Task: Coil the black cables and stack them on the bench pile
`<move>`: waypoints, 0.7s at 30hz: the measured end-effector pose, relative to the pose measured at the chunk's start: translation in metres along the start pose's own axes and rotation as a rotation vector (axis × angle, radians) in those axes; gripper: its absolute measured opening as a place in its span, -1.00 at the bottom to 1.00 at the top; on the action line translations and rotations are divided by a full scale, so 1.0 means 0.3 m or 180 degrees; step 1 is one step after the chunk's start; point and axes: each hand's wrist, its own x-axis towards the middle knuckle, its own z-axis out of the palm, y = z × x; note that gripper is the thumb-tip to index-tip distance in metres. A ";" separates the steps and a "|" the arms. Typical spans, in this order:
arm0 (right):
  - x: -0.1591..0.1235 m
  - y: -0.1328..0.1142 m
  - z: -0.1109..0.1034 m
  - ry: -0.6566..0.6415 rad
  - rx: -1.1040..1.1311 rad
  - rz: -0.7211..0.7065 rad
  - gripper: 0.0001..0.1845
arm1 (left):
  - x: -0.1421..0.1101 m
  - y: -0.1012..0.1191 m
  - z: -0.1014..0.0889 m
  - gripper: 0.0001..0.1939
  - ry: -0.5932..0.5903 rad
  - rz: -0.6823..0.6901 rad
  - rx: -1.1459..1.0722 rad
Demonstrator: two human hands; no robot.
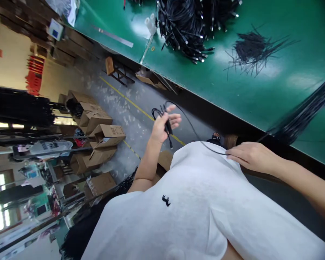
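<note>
My left hand [162, 126] holds a thin black cable [188, 121], gathered in small loops under the thumb with the fingers partly stretched out. A connector end [170, 143] hangs below the palm. From the loops the cable runs in a slack curve across the front of a white shirt to my right hand [249, 156]. There the fingertips pinch it, close to the green table's edge. Just beyond that hand, a long bundle of black strands [300, 112] lies over the table edge.
On the green table [206, 77] lie a heap of coiled black cables [184, 25], a pile of short black strands [250, 47] and a flat strip [116, 37]. Cardboard boxes [107, 135] stand at left beyond a yellow floor line. A wooden stool [110, 66] is near the table.
</note>
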 end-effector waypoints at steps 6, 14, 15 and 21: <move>0.298 -0.055 -0.205 -0.0014 0.0427 0.0312 -0.54 | -0.021 -0.177 0.095 -0.66 -0.1804 -0.1226 0.0532; 0.074 0.315 -0.160 0.0037 0.0388 0.2030 -0.60 | -0.077 -0.039 0.032 -0.63 -0.0543 -0.0762 -0.0587; 0.018 0.352 -0.143 0.0084 0.0254 0.2325 -0.64 | -0.082 -0.010 0.018 -0.63 -0.0377 -0.0596 -0.0660; -0.182 0.415 -0.084 -0.0048 0.0484 0.3180 -0.74 | -0.091 0.057 -0.026 -0.59 0.0233 -0.0224 -0.0537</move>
